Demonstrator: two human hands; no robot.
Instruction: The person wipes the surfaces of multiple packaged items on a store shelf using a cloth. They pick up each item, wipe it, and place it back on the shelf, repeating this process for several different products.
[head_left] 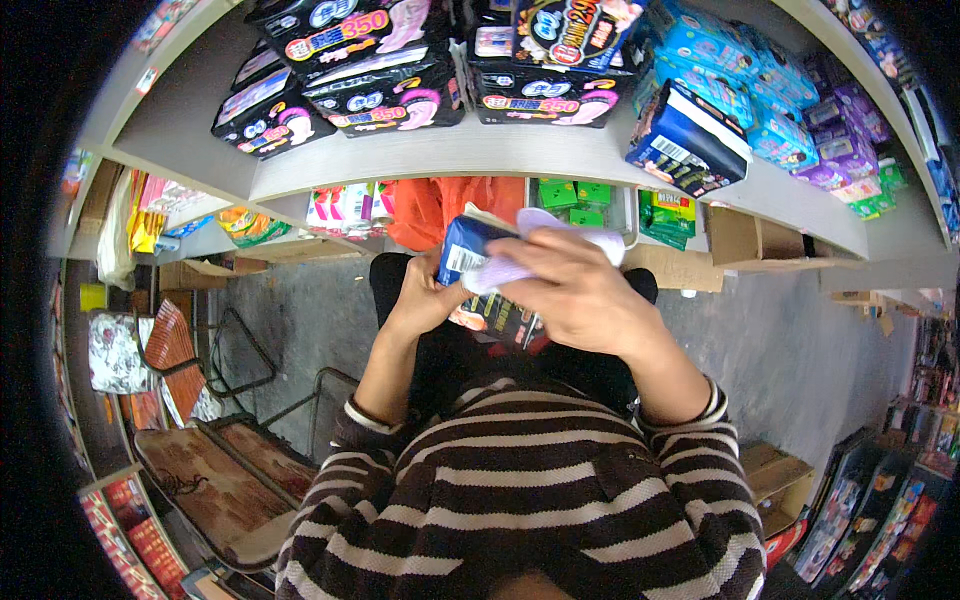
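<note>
In front of my body, my left hand (pixel 420 302) grips the left side of a dark blue and black pack of sanitary pads (pixel 462 238). The pack is tilted, with a white barcode label on its upper left. My right hand (pixel 590 300) is closed on a pale purple cloth (pixel 496 272), which lies across the front of the pack and shows again above my knuckles. Slight blur softens the cloth and my right fingers. Part of the pack is hidden behind that hand.
Black packs of pads (pixel 385 100) are stacked on the white shelf (pixel 420 152) ahead. A similar dark blue pack (pixel 690 140) stands at its edge, beside light blue packs (pixel 705 45). Below are a red plastic bag (pixel 430 210) and green packets (pixel 572 195). A worn folding chair (pixel 225 480) stands left.
</note>
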